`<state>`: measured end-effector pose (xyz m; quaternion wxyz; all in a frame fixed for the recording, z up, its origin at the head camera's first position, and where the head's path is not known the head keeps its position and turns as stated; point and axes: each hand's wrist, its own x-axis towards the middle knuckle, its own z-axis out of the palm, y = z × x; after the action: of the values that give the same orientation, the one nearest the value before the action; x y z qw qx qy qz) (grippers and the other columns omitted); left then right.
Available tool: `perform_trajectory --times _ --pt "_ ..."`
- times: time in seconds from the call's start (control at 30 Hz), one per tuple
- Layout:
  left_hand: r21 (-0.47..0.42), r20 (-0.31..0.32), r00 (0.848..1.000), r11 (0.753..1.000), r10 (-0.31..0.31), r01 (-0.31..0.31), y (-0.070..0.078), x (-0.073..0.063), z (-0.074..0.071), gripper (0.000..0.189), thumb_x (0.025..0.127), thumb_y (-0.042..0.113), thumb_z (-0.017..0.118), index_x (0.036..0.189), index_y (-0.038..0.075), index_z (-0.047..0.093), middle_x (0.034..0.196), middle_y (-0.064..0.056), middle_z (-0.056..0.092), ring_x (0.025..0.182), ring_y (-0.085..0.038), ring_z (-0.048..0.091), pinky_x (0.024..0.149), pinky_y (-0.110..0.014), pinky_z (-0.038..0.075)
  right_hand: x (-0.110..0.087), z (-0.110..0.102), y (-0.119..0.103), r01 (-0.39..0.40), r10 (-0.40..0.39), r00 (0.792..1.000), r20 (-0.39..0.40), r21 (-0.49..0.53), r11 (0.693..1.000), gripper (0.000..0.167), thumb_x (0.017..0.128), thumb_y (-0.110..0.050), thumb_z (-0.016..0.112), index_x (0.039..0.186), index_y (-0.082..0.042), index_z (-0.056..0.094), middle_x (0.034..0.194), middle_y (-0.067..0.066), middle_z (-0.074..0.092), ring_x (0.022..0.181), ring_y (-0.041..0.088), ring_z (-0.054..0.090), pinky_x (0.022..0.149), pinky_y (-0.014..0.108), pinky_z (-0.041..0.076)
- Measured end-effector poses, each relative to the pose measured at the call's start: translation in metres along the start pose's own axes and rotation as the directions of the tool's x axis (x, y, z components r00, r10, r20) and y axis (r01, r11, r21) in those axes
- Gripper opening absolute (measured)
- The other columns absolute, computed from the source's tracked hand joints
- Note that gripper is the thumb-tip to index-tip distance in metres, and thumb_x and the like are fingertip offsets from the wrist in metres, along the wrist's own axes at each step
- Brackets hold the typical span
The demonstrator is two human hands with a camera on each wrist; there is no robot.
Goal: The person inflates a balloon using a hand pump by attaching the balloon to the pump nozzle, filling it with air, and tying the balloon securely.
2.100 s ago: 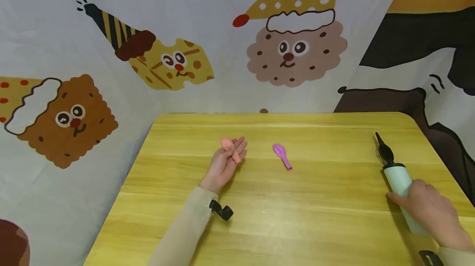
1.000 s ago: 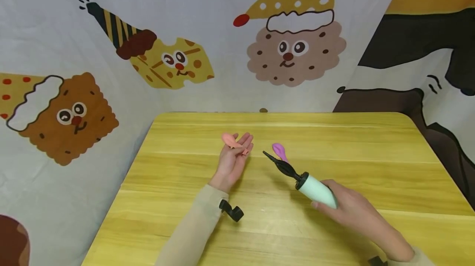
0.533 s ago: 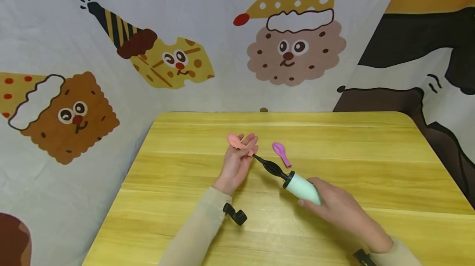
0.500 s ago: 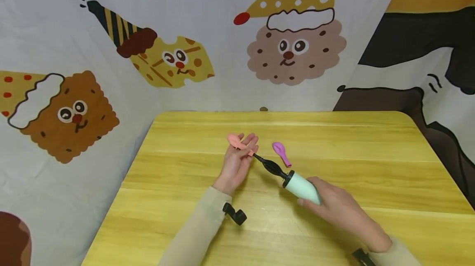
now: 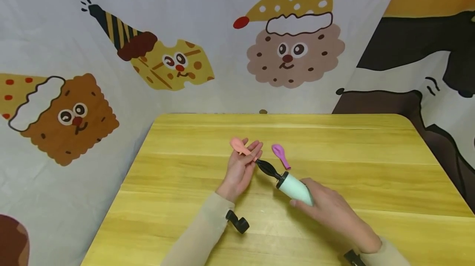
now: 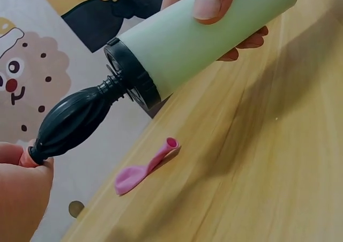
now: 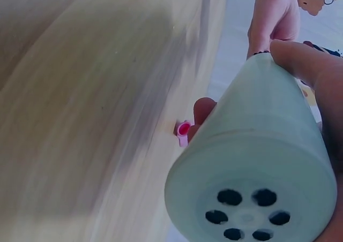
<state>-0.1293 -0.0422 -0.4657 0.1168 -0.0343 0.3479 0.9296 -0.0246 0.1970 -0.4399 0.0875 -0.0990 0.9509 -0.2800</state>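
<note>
My left hand (image 5: 239,171) pinches the neck of a limp peach balloon (image 5: 238,144) between thumb and fingers, palm turned up. My right hand (image 5: 330,206) grips the pale green barrel of a balloon pump (image 5: 296,189). The pump's black ribbed nozzle (image 6: 75,121) points left, and its tip sits inside the balloon's mouth at my left fingertips. In the right wrist view the barrel's end shows several dark holes. A purple balloon (image 5: 280,156), flat and uninflated, lies on the table just beyond the nozzle.
The yellow wooden table (image 5: 167,216) extends under both hands, its far edge against a white cloth backdrop (image 5: 222,97) printed with cartoon biscuits. A black camera mount (image 5: 238,222) sits on the left wrist, another (image 5: 354,257) on the right.
From the right side of the table, my right hand has brought the pump left to my left hand. The nozzle tip has entered the peach balloon's mouth; the left hand has shifted slightly right.
</note>
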Motion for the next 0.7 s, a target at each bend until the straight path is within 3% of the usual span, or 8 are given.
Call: perform_trajectory --times 0.2,0.4,0.57,0.7 --pt "-0.006 -0.008 1.0 1.0 -0.006 0.006 -0.004 -0.003 -0.002 0.048 0.105 -0.011 0.04 0.15 -0.003 0.027 0.147 -0.03 0.043 0.134 -0.032 0.055 0.118 -0.04 0.039 0.003 0.003 -0.001 -0.016 0.015 1.0 0.013 0.024 1.0 0.066 0.09 -0.055 0.075 0.132 -0.006 0.061 0.094 0.0 0.065 0.074 0.013 0.055 0.06 0.033 0.046" --pt "0.076 0.017 0.998 0.995 -0.066 0.064 -0.008 -0.008 -0.004 0.039 0.112 0.013 0.043 0.143 -0.011 0.041 0.144 -0.026 0.055 0.127 -0.027 0.062 0.116 -0.039 0.041 0.004 0.005 -0.004 -0.011 0.012 1.0 -0.008 0.047 0.999 0.067 0.092 -0.055 0.074 0.135 -0.006 0.06 0.098 0.002 0.067 0.076 0.013 0.057 0.062 0.033 0.048" --pt "0.117 0.008 0.996 0.989 -0.087 0.086 -0.01 -0.011 -0.006 0.034 0.113 0.022 0.043 0.129 -0.005 0.057 0.133 -0.019 0.066 0.125 -0.028 0.063 0.111 -0.039 0.046 0.005 0.007 -0.006 -0.009 0.009 1.0 -0.01 0.067 0.998 0.068 0.092 -0.056 0.073 0.135 -0.006 0.059 0.096 0.003 0.067 0.076 0.014 0.057 0.061 0.033 0.048" --pt "0.138 0.021 0.995 0.986 -0.096 0.092 -0.013 -0.014 -0.007 0.031 0.113 0.024 0.042 0.124 0.001 0.059 0.13 -0.015 0.068 0.129 -0.029 0.061 0.11 -0.039 0.046 0.005 0.01 -0.008 0.006 -0.004 1.0 -0.021 0.065 0.998 0.066 0.093 -0.055 0.073 0.135 -0.006 0.059 0.098 0.002 0.067 0.078 0.013 0.057 0.062 0.033 0.048"
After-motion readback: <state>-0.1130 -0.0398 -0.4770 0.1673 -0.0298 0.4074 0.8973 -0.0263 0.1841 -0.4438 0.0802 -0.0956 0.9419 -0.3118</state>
